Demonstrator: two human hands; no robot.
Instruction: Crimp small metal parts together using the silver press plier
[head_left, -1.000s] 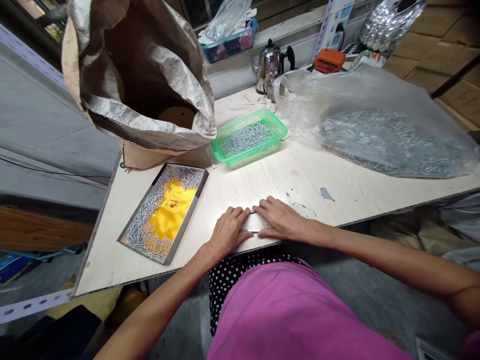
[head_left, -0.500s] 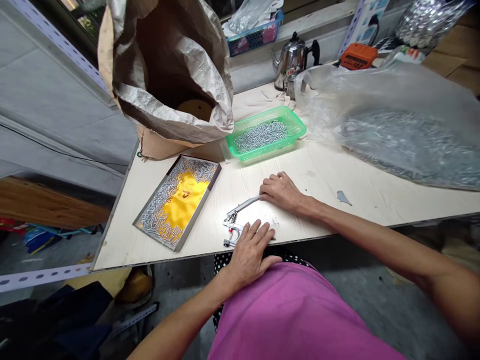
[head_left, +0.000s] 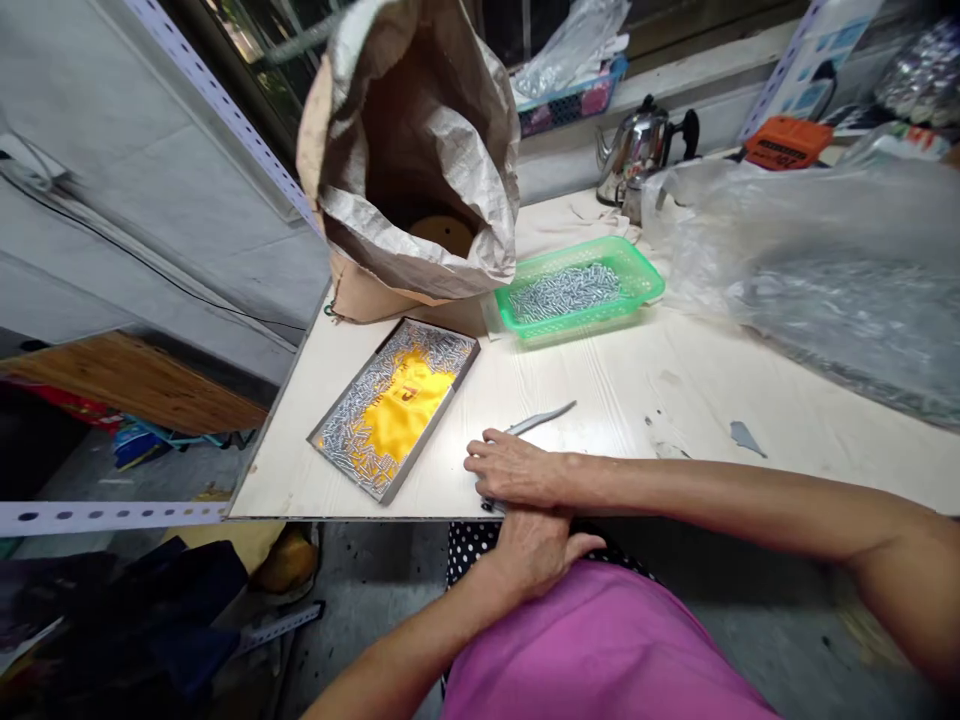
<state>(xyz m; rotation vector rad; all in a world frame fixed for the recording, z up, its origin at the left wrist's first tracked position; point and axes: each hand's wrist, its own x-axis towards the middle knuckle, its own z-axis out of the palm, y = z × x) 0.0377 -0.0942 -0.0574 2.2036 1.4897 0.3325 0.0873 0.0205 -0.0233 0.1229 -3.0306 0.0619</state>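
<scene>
While the right hand (head_left: pixel 517 470) lay over the grey metal hand tool (head_left: pixel 541 417) by the front edge of the pale wood-grain bench (head_left: pixel 285 475), its lever jutting toward the back edge, the left hand (head_left: pixel 536 548) sat beneath it at that edge, fingers hidden; could not tell whether either was clamped. Near the front left corner stood a shallow rectangular grey-sided tray (head_left: pixel 420 440) of silvery pins (head_left: pixel 349 435); farther back, a green perforated plastic basket (head_left: pixel 581 321) held more.
</scene>
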